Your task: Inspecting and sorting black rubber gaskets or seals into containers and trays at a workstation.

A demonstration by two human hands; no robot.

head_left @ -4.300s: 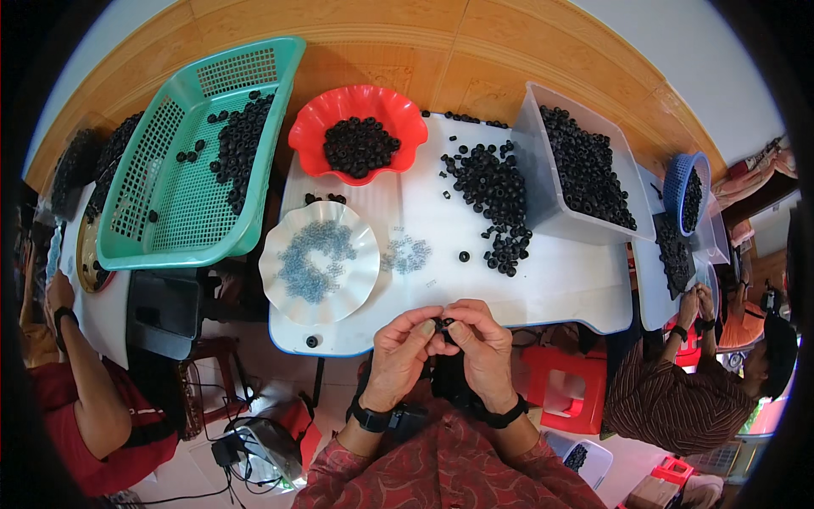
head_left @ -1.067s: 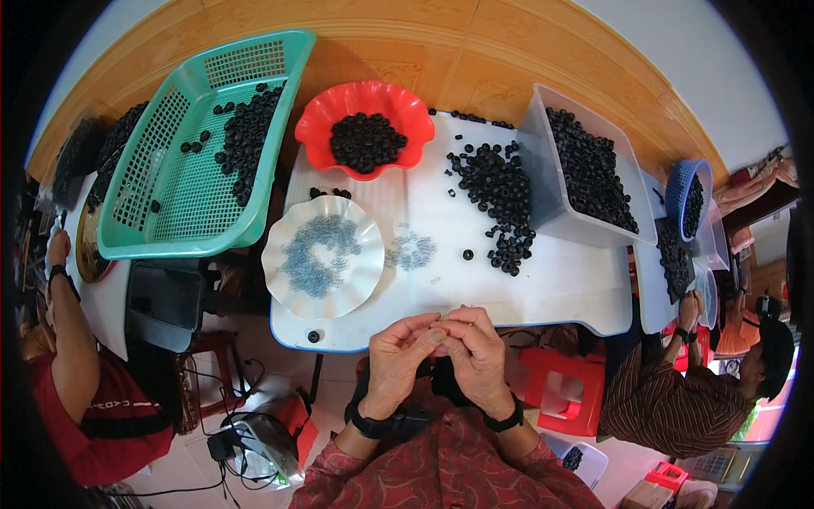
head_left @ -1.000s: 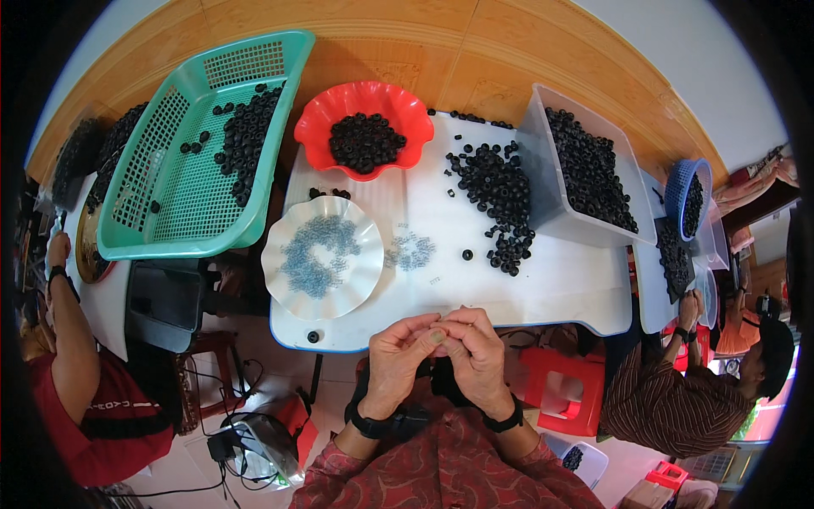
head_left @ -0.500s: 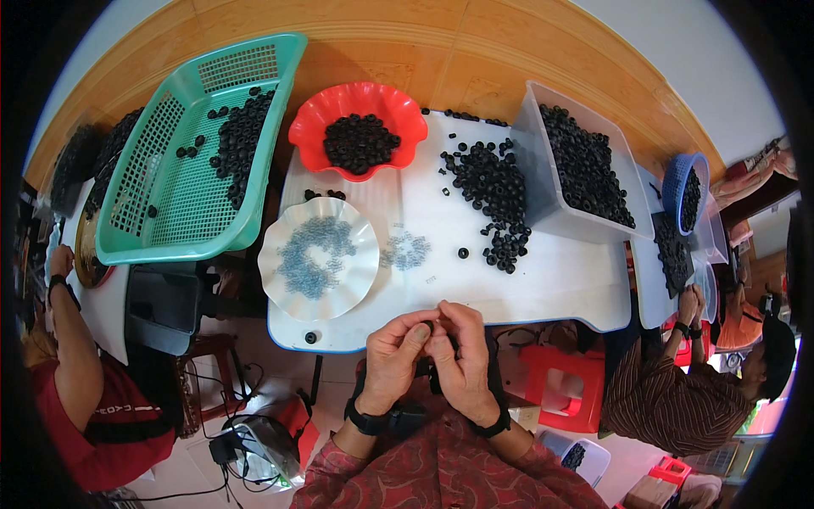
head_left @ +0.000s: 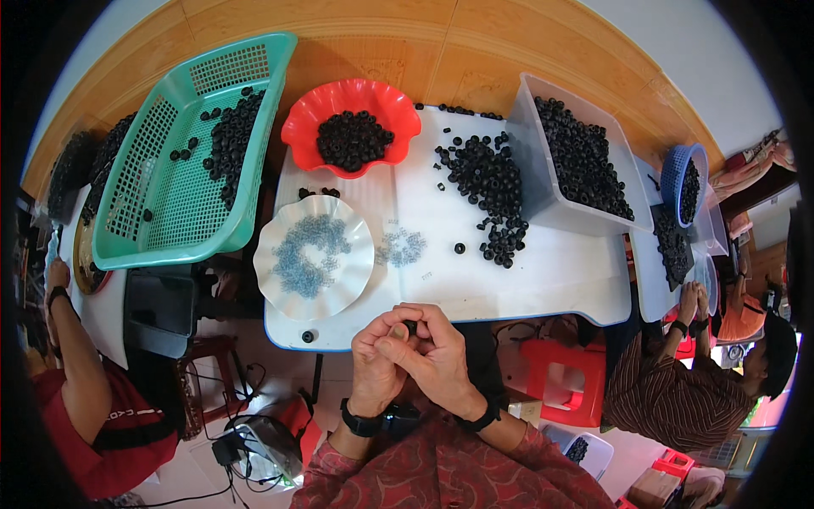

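My left hand and my right hand meet at the table's near edge, fingers closed together. Pinched between their fingertips is a small black round part, mostly covered by the fingers. Just beyond them stands a white wavy-rimmed plate bearing small pale-blue clear pieces. More such pieces lie on the tabletop beside it. One loose black part sits near the front left edge. Farther back, a heap of black parts spreads over the white table.
At the back are a red wavy bowl and a translucent bin, both holding black parts. A green mesh basket stands left. People work at left and right. A red stool and cables are below.
My hands have shifted slightly left, and my right thumb has come across toward the left one. The black part shows more between the fingertips. The view has moved a little.
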